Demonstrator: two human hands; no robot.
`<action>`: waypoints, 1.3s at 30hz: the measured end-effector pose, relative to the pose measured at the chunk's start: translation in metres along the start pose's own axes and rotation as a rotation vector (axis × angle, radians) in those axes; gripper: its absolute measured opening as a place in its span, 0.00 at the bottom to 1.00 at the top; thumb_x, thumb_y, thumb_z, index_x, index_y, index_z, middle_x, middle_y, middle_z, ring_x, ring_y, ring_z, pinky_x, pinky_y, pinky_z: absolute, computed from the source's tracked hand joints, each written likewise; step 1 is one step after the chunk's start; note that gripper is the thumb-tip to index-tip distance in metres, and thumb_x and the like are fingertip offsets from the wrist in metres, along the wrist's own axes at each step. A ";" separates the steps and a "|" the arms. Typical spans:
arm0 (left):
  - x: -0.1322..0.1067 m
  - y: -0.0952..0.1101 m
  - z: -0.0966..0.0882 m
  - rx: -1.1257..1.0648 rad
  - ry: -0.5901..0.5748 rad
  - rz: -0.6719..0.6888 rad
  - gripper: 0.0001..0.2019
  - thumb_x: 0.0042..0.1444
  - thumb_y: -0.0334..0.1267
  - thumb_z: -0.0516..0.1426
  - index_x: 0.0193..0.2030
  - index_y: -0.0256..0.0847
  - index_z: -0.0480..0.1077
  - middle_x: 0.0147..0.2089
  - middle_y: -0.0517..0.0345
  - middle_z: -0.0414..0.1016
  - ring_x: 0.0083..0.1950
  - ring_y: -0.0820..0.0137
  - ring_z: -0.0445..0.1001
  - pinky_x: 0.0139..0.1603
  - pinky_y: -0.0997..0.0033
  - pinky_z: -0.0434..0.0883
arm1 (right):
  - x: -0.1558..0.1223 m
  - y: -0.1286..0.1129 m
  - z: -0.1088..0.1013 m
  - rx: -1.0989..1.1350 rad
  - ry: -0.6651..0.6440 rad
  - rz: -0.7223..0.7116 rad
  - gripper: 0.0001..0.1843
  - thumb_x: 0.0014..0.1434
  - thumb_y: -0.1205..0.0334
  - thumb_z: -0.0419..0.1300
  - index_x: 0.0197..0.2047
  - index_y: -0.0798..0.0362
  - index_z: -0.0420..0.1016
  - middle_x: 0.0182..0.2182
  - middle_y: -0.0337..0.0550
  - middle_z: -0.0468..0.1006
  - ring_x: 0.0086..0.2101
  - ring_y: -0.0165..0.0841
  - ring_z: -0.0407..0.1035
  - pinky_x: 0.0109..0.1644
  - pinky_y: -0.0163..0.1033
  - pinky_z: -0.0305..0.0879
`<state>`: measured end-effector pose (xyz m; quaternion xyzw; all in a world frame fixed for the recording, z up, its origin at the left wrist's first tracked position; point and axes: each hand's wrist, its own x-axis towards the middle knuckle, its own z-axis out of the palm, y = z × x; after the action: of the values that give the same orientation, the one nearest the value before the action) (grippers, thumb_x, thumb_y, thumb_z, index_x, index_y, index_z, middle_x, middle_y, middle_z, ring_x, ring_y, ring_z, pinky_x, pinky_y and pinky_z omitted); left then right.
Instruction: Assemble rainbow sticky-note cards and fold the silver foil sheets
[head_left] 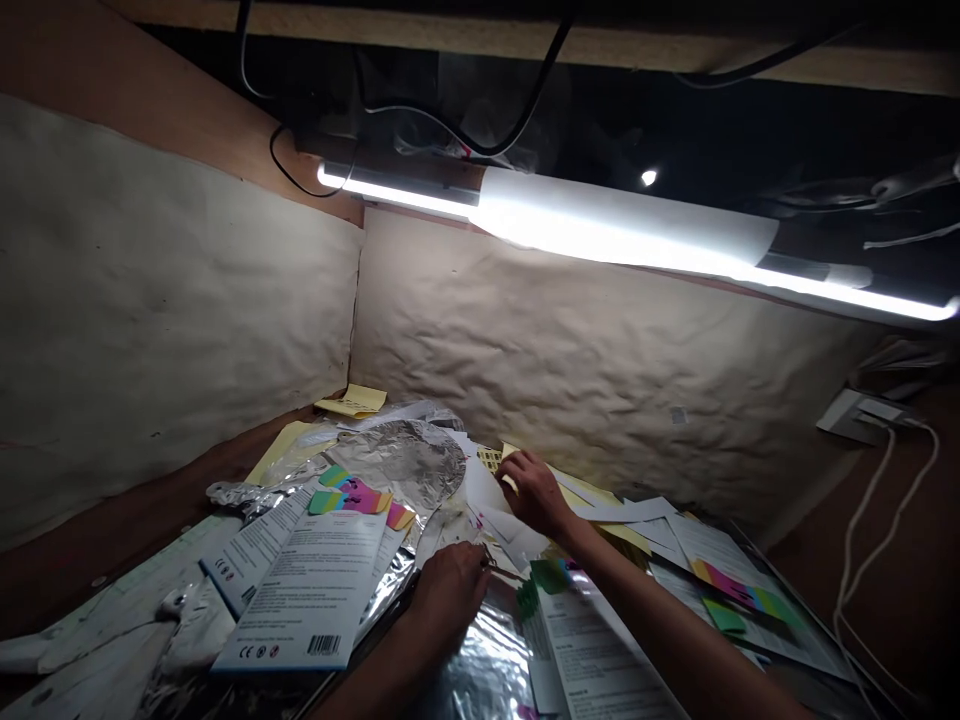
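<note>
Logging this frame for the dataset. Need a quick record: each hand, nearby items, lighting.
left hand: beside a thin metal strip, grip unclear
right hand: fingers on loose white paper
nearby items: printed card with barcode, crinkled aluminium foil, yellow sheet
lighting: fluorescent tube above, over a paper-lined wall

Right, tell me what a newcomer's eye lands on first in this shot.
The glowing white tube light running across the top grabs the eye first. Below it, a crumpled silver aluminium foil sheet and a white printed card with rainbow-coloured sticky tabs lie on loose papers. A bare left hand and right hand reach into the pile.
</note>
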<state>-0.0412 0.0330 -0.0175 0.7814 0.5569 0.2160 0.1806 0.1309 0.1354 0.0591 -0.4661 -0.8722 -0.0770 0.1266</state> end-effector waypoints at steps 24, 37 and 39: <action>0.013 0.008 -0.003 -0.801 -0.083 -0.197 0.24 0.62 0.56 0.51 0.46 0.34 0.73 0.41 0.47 0.80 0.41 0.63 0.79 0.40 0.66 0.72 | -0.043 -0.014 -0.023 -0.118 -0.042 0.043 0.13 0.66 0.65 0.51 0.45 0.50 0.76 0.40 0.45 0.80 0.43 0.37 0.69 0.44 0.38 0.57; 0.018 0.003 0.019 -1.553 0.175 -0.418 0.19 0.41 0.43 0.71 0.35 0.34 0.72 0.31 0.54 0.78 0.30 0.71 0.77 0.32 0.75 0.72 | -0.073 -0.037 0.009 0.339 0.166 -0.102 0.05 0.63 0.66 0.59 0.42 0.50 0.76 0.39 0.45 0.79 0.41 0.38 0.71 0.44 0.41 0.66; 0.017 0.004 0.018 -1.539 0.197 -0.398 0.19 0.40 0.42 0.70 0.37 0.34 0.73 0.31 0.54 0.78 0.29 0.72 0.77 0.30 0.76 0.71 | -0.069 -0.035 0.008 0.365 0.168 -0.107 0.07 0.61 0.68 0.60 0.42 0.50 0.76 0.40 0.45 0.79 0.41 0.38 0.72 0.44 0.41 0.68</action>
<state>-0.0231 0.0470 -0.0282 0.3007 0.3941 0.5713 0.6541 0.1370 0.0634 0.0308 -0.3804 -0.8816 0.0372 0.2771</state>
